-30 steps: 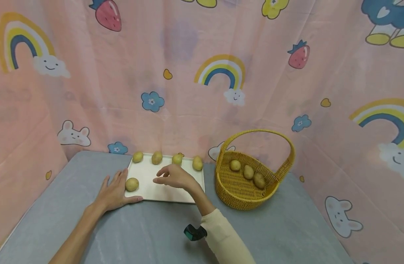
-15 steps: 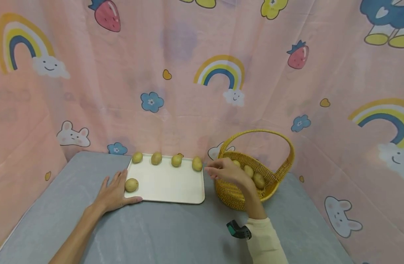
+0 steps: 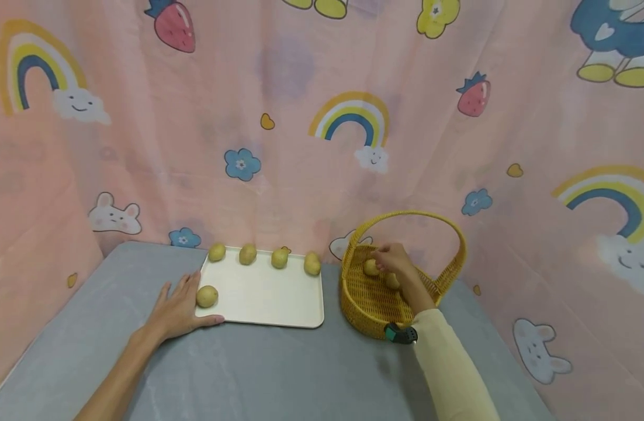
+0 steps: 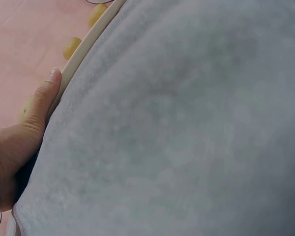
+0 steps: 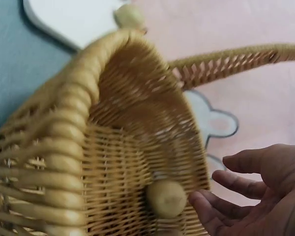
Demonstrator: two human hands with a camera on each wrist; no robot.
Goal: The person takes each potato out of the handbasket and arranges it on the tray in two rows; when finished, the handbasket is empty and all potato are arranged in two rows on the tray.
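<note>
My left hand [image 3: 177,307] rests at the left end of a white tray [image 3: 264,298], fingers spread along its side and thumb on the near edge. Beside it on the tray lies one potato [image 3: 207,296]; several more stand in a row along the back edge, such as the rightmost potato [image 3: 312,264]. My right hand [image 3: 395,260] is inside a yellow wicker basket [image 3: 364,316], its fingers slightly bent and holding nothing. In the right wrist view the fingertips are close to a basket potato [image 5: 166,198]. Another potato [image 3: 393,281] lies partly behind the right hand.
The basket's tall handle [image 3: 406,214] arches over the right hand. A grey cloth [image 3: 259,374] covers the table. A pink printed curtain [image 3: 280,199] hangs directly behind the tray and basket.
My right hand has moved right, from above the tray into the basket, now covering the rightmost potato there. The left hand and the tray's potatoes have stayed in place.
</note>
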